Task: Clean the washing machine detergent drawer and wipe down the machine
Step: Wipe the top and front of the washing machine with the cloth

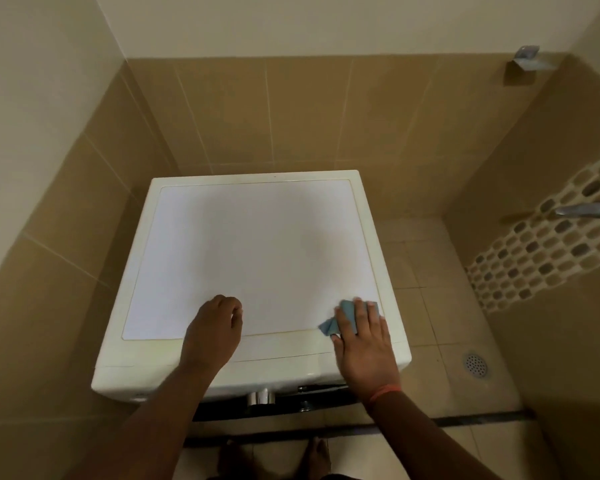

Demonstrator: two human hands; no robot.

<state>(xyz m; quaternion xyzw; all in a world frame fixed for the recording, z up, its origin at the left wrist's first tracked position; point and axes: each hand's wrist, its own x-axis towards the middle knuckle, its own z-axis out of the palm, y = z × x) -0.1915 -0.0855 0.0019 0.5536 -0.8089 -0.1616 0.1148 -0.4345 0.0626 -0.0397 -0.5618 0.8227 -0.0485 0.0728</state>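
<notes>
A white washing machine [253, 244] stands below me, seen from above, its flat top filling the middle of the view. My right hand [362, 337] lies flat on a small blue cloth [340, 318] and presses it onto the front right corner of the top. My left hand [215, 327] rests on the front middle of the top with its fingers curled under and holds nothing. A chrome knob [261, 397] shows on the machine's front edge. The detergent drawer is not in view.
Tan tiled walls close in behind and to the left of the machine. To the right lies a tiled floor with a round drain [477, 364]. A metal tap [586, 210] juts from the mosaic strip on the right wall. My bare feet [274, 459] stand before the machine.
</notes>
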